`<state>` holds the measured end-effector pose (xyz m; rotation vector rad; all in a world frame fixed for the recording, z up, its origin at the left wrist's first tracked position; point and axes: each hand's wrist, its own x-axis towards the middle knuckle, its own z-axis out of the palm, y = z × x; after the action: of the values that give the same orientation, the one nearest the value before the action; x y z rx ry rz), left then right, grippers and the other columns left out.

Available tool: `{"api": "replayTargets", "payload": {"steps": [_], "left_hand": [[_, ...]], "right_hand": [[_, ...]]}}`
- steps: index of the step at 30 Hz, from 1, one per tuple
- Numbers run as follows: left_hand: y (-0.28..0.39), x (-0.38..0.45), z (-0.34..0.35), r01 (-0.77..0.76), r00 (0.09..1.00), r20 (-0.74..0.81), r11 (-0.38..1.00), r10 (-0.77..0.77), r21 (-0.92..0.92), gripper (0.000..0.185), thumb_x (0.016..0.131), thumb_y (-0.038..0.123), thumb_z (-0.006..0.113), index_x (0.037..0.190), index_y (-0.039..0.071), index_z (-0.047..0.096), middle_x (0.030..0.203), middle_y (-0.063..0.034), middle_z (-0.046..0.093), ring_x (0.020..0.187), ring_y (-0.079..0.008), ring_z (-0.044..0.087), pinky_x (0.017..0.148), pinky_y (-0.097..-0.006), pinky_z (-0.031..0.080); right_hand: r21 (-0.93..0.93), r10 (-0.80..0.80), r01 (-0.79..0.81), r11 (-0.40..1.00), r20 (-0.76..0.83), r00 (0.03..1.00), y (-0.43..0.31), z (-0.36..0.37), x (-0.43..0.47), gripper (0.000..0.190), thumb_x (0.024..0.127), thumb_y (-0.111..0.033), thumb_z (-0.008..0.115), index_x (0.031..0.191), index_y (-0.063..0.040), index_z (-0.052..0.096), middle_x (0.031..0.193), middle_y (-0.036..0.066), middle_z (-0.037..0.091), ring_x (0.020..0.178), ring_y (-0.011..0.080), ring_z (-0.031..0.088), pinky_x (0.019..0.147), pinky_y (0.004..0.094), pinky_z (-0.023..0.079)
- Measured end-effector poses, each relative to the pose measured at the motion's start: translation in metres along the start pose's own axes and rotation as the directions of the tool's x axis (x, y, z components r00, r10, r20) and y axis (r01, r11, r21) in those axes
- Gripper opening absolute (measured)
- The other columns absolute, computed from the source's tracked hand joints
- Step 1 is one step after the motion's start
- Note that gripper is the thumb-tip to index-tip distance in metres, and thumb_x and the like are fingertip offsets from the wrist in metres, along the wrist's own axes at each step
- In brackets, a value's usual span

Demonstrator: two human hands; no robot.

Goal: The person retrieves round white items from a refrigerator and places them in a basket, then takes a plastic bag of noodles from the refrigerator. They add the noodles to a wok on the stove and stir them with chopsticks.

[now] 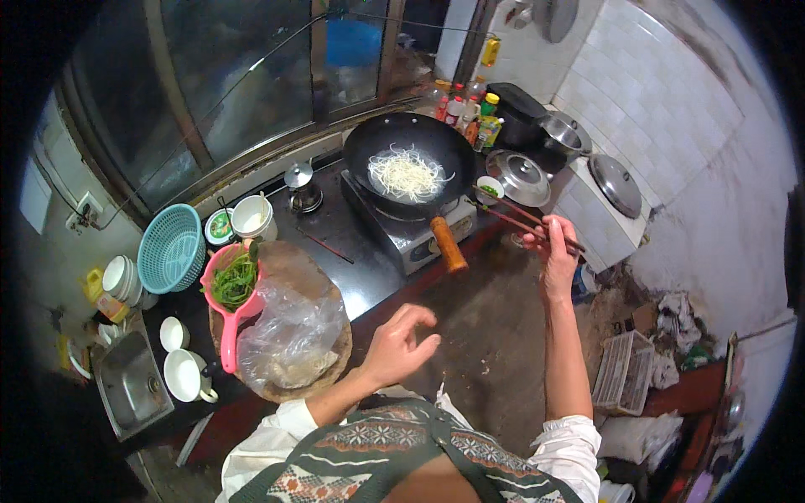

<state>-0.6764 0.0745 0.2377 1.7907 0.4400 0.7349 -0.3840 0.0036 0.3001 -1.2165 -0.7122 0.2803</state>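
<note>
My right hand [556, 258] holds a pair of brown chopsticks [525, 217], their tips pointing left toward the wok's right side. Close by the tips is a small white bowl [483, 197] with chopped greens [489, 190]. A black wok [453, 148] sits on a gas stove [412, 239], its wooden handle [448, 245] facing me. Pale noodles [407, 173] lie in the wok in some liquid. My left hand [402, 346] is empty, fingers loosely curled and apart from the thumb, in front of the counter. To its left, a clear plastic bag [292, 333] rests on a round wooden chopping board [283, 258].
A pink strainer [231, 324] of leafy greens [233, 284] overlaps the board. Farther left are a teal basket [170, 248], white cups and a sink [133, 383]. Bottles [458, 112], a pot lid [517, 176] and pots stand right of the wok. A metal pot [306, 188] stands behind.
</note>
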Motion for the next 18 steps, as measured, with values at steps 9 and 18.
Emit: {"api": "replayTargets", "payload": {"steps": [9,18], "left_hand": [[-0.021,0.108,0.018,-0.305,0.952,0.167,0.735,0.257,0.606,0.040,0.079,0.024,0.071,0.115,0.011,0.061,0.132,-0.0116,0.054,0.083,-0.0281,0.063,0.073,-0.0374,0.054],[-0.003,0.126,0.044,-0.022,0.996,-0.057,0.775,0.075,0.632,0.040,0.076,0.028,0.075,0.107,0.006,0.063,0.128,-0.0139,0.056,0.097,-0.0307,0.063,0.082,-0.0382,0.053]], "right_hand": [[-0.234,0.277,-0.206,0.950,0.329,0.903,0.123,0.063,0.162,0.028,0.095,-0.028,0.060,0.100,0.000,0.065,0.083,0.005,0.064,0.071,0.0122,0.065,0.062,0.0259,0.053],[-0.308,0.273,-0.074,0.949,0.677,0.683,0.206,0.134,0.243,0.029,0.092,-0.027,0.060,0.098,0.000,0.067,0.077,0.004,0.066,0.069,0.0105,0.060,0.064,0.0267,0.048]]}}
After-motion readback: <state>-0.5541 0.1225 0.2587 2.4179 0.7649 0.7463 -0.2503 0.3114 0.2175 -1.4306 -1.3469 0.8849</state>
